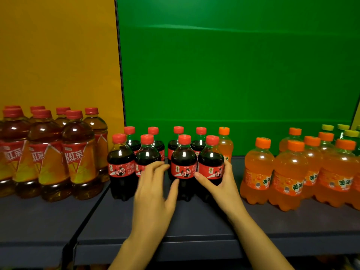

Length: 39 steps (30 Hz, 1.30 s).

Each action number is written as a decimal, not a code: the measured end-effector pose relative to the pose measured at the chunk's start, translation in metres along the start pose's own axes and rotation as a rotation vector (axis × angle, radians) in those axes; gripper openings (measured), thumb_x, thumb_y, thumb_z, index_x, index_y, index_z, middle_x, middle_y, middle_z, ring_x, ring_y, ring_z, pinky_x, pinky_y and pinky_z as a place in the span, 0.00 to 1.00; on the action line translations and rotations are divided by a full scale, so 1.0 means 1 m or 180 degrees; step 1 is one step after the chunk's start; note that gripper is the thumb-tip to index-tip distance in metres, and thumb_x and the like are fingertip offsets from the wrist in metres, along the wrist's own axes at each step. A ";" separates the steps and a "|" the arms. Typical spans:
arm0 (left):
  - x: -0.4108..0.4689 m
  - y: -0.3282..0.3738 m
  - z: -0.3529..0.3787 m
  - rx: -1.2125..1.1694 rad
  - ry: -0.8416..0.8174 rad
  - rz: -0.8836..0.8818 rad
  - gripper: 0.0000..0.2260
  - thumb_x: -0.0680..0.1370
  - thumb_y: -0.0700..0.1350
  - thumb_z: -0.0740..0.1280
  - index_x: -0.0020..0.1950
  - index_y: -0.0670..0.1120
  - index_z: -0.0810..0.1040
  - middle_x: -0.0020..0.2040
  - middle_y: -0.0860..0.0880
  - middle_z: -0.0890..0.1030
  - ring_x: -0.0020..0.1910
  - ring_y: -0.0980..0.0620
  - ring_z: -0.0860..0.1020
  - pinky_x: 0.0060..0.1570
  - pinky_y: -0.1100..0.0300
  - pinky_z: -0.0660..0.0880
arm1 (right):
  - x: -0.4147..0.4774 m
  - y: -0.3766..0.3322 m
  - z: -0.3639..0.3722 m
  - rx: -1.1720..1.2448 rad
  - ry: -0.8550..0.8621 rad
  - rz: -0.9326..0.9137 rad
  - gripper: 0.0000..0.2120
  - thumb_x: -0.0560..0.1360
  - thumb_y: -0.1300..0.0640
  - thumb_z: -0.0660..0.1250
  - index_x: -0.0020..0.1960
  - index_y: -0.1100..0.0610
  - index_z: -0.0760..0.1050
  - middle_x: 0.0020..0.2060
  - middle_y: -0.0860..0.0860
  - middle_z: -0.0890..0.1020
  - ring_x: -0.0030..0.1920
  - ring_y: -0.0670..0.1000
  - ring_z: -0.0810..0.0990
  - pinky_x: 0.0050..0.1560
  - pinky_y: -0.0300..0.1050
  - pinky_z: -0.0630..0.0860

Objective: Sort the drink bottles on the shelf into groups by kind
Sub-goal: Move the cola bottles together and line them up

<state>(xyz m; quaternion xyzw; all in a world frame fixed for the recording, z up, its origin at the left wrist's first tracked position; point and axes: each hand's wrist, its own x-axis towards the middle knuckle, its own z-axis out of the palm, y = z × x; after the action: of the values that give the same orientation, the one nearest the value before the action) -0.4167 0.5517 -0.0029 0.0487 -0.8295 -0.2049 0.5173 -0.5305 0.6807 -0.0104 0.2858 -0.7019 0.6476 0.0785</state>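
Several small cola bottles [183, 166] with red caps stand in two rows at the shelf's middle. My right hand [220, 182] wraps around the rightmost front cola bottle [211, 162], thumb on its label. My left hand [155, 190] is spread, fingers reaching between two front cola bottles, thumb touching the middle one. A single orange soda bottle [225, 143] stands behind the cola group at its right. Larger iced tea bottles [78, 152] fill the left. An orange soda group [288, 172] stands at the right.
Yellow-capped green bottles [344, 131] stand at the far right back. The dark shelf [175, 221] has bare room in front of the bottles and a gap between the cola and the orange group. Behind are a yellow panel and a green panel.
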 end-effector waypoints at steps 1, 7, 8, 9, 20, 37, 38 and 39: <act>-0.001 -0.005 -0.008 0.0078 0.0259 0.0001 0.17 0.73 0.49 0.68 0.59 0.42 0.73 0.57 0.46 0.73 0.59 0.54 0.70 0.62 0.66 0.64 | 0.001 0.001 -0.002 0.0052 -0.0061 0.0102 0.41 0.56 0.36 0.75 0.65 0.39 0.62 0.64 0.47 0.72 0.64 0.47 0.72 0.66 0.53 0.71; 0.006 -0.043 -0.036 -0.0256 0.0442 -0.1053 0.45 0.65 0.59 0.74 0.71 0.40 0.57 0.70 0.42 0.62 0.70 0.46 0.61 0.69 0.53 0.60 | 0.005 -0.001 -0.003 0.0291 -0.0172 0.0271 0.41 0.56 0.44 0.77 0.65 0.45 0.66 0.61 0.47 0.76 0.60 0.46 0.76 0.61 0.48 0.74; 0.010 -0.052 -0.037 -0.0450 0.0268 -0.1316 0.50 0.60 0.59 0.74 0.73 0.42 0.54 0.72 0.43 0.60 0.71 0.46 0.60 0.70 0.51 0.60 | 0.006 -0.003 -0.002 0.0363 -0.0180 0.0270 0.41 0.56 0.45 0.77 0.65 0.46 0.66 0.60 0.47 0.77 0.59 0.46 0.77 0.59 0.46 0.75; 0.015 -0.060 -0.037 -0.0610 0.0087 -0.1503 0.53 0.57 0.59 0.75 0.74 0.44 0.51 0.73 0.45 0.59 0.72 0.46 0.60 0.70 0.50 0.60 | 0.007 -0.005 -0.001 0.0439 -0.0190 0.0267 0.40 0.56 0.47 0.77 0.65 0.47 0.66 0.59 0.46 0.78 0.58 0.46 0.78 0.56 0.43 0.75; 0.039 -0.093 -0.034 -0.1736 -0.0618 -0.1505 0.52 0.50 0.52 0.82 0.69 0.50 0.60 0.61 0.54 0.72 0.58 0.57 0.74 0.57 0.55 0.73 | 0.012 -0.012 0.005 0.0780 -0.0275 0.0265 0.27 0.63 0.63 0.75 0.56 0.46 0.71 0.53 0.48 0.81 0.51 0.44 0.81 0.43 0.32 0.78; 0.023 -0.068 -0.050 -0.0630 -0.0156 -0.0613 0.45 0.68 0.57 0.70 0.75 0.51 0.46 0.77 0.52 0.49 0.75 0.58 0.50 0.71 0.62 0.51 | -0.016 -0.033 -0.010 -0.0461 -0.0003 -0.0101 0.24 0.70 0.52 0.71 0.61 0.44 0.65 0.56 0.36 0.71 0.55 0.32 0.71 0.53 0.29 0.70; 0.021 -0.065 -0.052 -0.0466 -0.0072 -0.0269 0.41 0.71 0.58 0.69 0.75 0.50 0.48 0.76 0.53 0.49 0.75 0.59 0.49 0.71 0.66 0.50 | -0.020 -0.035 -0.019 -0.0700 0.0140 -0.0287 0.22 0.71 0.53 0.70 0.62 0.46 0.67 0.56 0.39 0.72 0.56 0.34 0.71 0.55 0.31 0.69; 0.020 -0.061 -0.053 -0.0369 -0.0007 0.0042 0.37 0.72 0.58 0.67 0.74 0.48 0.53 0.75 0.52 0.53 0.75 0.60 0.51 0.71 0.69 0.51 | -0.022 -0.038 -0.030 -0.0882 0.0278 -0.0463 0.21 0.71 0.54 0.71 0.61 0.48 0.68 0.57 0.42 0.73 0.57 0.36 0.72 0.58 0.35 0.70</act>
<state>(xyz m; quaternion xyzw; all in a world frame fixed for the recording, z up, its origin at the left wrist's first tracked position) -0.3871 0.4748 0.0105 0.0129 -0.8171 -0.2493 0.5197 -0.5006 0.7158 0.0162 0.2939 -0.7579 0.5491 0.1943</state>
